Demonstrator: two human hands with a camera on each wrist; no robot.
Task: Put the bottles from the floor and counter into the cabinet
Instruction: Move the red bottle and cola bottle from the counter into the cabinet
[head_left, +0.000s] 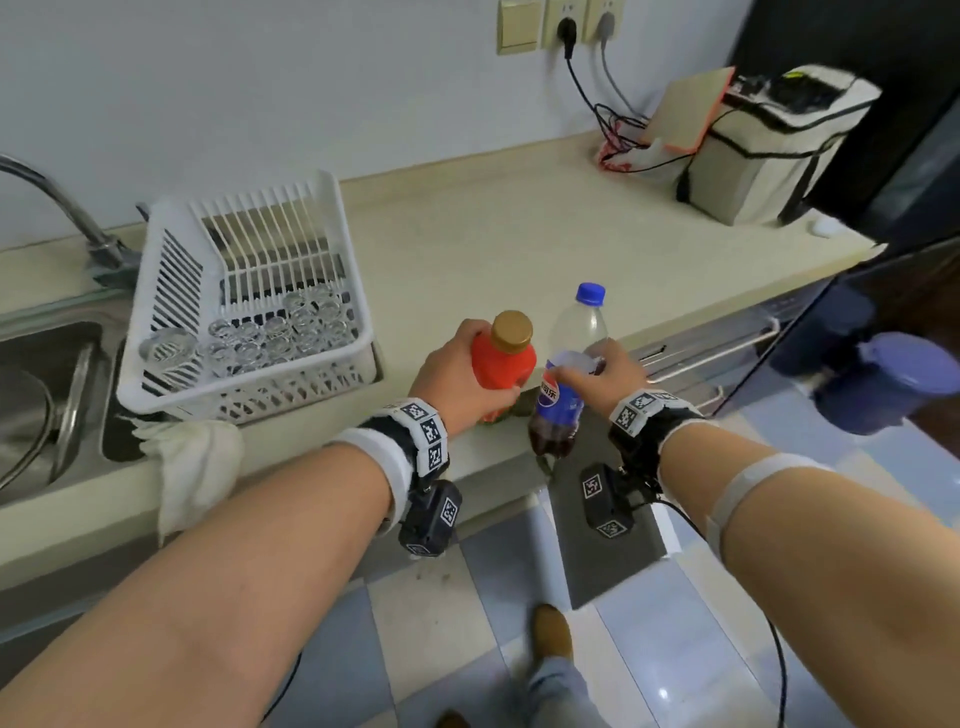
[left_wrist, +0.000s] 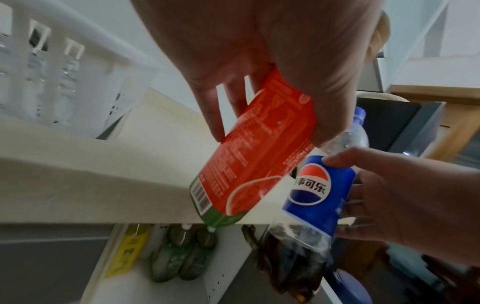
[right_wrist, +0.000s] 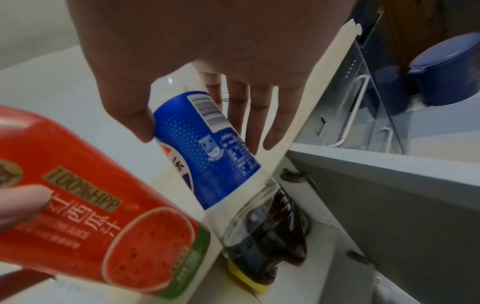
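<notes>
My left hand (head_left: 457, 371) grips a red watermelon-juice bottle (head_left: 503, 364) with a gold cap, lifted and tilted over the counter's front edge. The same red bottle (left_wrist: 255, 148) (right_wrist: 85, 203) fills both wrist views. My right hand (head_left: 605, 374) holds a blue-capped Pepsi bottle (head_left: 563, 374) by its blue label, with dark cola low in it. That Pepsi bottle (left_wrist: 317, 197) (right_wrist: 207, 150) hangs past the counter edge above the open cabinet (left_wrist: 226, 259). Two green bottles (left_wrist: 182, 255) and a yellow-labelled one (left_wrist: 127, 251) stand on the cabinet shelf.
A white dish rack (head_left: 249, 306) with glasses sits left on the beige counter (head_left: 519, 234), beside a steel sink (head_left: 41, 384). A cloth (head_left: 197, 462) hangs over the counter edge. The grey cabinet door (right_wrist: 389, 205) stands open at right. A blue bucket (head_left: 893, 384) is on the floor.
</notes>
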